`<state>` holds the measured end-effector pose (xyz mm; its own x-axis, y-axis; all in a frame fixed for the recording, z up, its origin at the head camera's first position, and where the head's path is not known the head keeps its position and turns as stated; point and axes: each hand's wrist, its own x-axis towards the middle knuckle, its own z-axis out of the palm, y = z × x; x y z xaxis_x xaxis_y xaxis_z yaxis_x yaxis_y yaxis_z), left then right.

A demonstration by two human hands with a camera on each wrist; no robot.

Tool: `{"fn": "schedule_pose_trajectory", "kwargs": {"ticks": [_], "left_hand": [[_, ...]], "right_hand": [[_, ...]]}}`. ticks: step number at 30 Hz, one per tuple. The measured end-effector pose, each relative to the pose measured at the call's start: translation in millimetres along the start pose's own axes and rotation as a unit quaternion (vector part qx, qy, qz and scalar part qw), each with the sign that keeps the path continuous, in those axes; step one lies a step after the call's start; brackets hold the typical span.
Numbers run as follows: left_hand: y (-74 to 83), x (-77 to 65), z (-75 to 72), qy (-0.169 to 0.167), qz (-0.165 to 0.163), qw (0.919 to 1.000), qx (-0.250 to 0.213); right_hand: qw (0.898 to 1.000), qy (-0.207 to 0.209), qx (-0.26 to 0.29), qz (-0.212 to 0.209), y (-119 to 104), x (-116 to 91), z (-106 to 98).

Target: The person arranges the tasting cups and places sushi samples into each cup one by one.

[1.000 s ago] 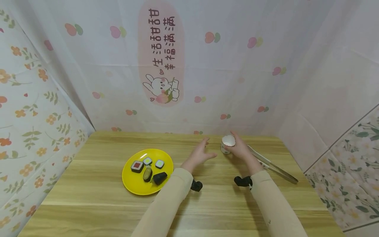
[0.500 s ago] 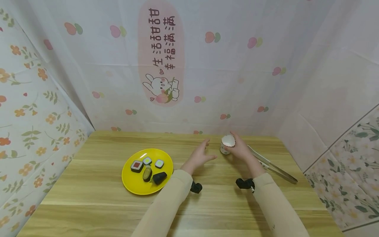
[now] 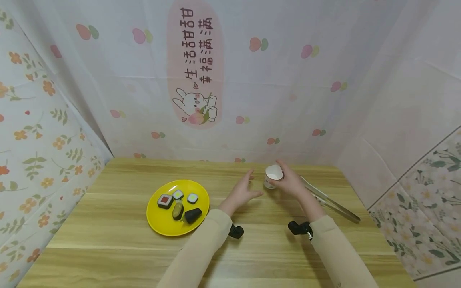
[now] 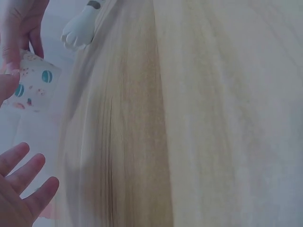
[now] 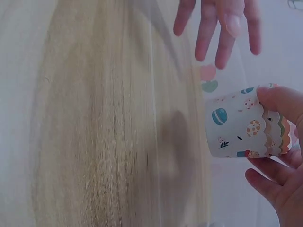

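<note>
Cup [image 3: 272, 176] shifted slightly nearer plate [image 3: 158, 218].
R grip [image 3: 291, 185] pinching cup; L grip [image 3: 239, 196] spread, R of plate, so L–cup gap's slimmer.

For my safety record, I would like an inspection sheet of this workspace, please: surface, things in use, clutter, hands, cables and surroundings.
Surface: wood-grain table.
Things in use: printed paper cup with scalloped rim; whether its base touches the table, I cannot tell.
Clutter: yellow plate bearing five sushi-like pieces; long utensil, apparently tongs, toward the table's right side.
Hands: right hand grips the cup; left hand, fingers spread, holds nothing.
Cables: nothing seen.
Surroundings: printed cloth behind the table.
</note>
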<state>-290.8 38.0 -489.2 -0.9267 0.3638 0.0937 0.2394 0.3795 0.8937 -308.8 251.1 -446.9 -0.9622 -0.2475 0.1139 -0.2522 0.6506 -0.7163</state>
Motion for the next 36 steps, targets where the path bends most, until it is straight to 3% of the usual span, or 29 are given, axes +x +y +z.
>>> {"fn": "schedule_pose_trajectory", "kwargs": {"ticks": [19,36], "left_hand": [[3.1,-17.9,-2.4,0.005,0.028,0.9996,0.000],[11.2,-40.5,-5.2,0.015,0.054,0.9959,-0.071]], "right_hand": [[0.997,-0.022,0.000,-0.072,-34,-22,13],[0.993,-0.014,-0.003,-0.117,-58,-47,22]]}}
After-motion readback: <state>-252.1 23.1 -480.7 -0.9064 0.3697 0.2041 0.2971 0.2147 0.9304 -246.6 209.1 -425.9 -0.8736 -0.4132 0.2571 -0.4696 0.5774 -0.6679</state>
